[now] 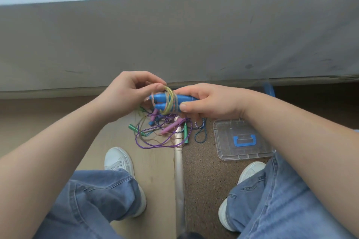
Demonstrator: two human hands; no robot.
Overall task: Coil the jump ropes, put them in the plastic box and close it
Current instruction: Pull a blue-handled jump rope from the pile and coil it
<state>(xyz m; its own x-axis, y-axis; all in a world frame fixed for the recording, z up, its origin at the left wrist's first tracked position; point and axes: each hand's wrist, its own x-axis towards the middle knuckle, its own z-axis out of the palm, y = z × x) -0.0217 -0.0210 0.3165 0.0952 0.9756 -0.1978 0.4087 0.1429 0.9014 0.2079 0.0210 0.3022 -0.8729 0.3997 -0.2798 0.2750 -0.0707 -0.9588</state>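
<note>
1. Head view: the person sits with both forearms reaching forward over their knees, and the two hands meet above the floor, close to the foot of a grey wall [174, 40].
2. The right hand [209, 101] has its thumb and fingers clamped round two blue handles [182, 100], held side by side with their tapered ends pointing left.
3. A yellow-green rope [168, 93] flecked with pink is wound in several turns round the middle of those handles.
4. The left hand [124, 95] has curled fingers at the tapered ends and pinches a loop of this rope just above the handles.
5. Under the hands, a loose pile of jump ropes [161, 134] lies on the floor: purple cord, lilac handles, green handles and a blue-and-white braided cord, all tangled together.
6. The pile straddles a pale metal strip [178, 163] that divides beige flooring on the left from speckled brown flooring on the right.
7. A clear plastic box [229, 151], or only its lid, with a blue handle on top, lies flat on the brown floor just right of the pile, partly hidden by the right forearm.
8. White shoes [118, 159] and blue jeans [93, 196] fill the lower part of the view.
</note>
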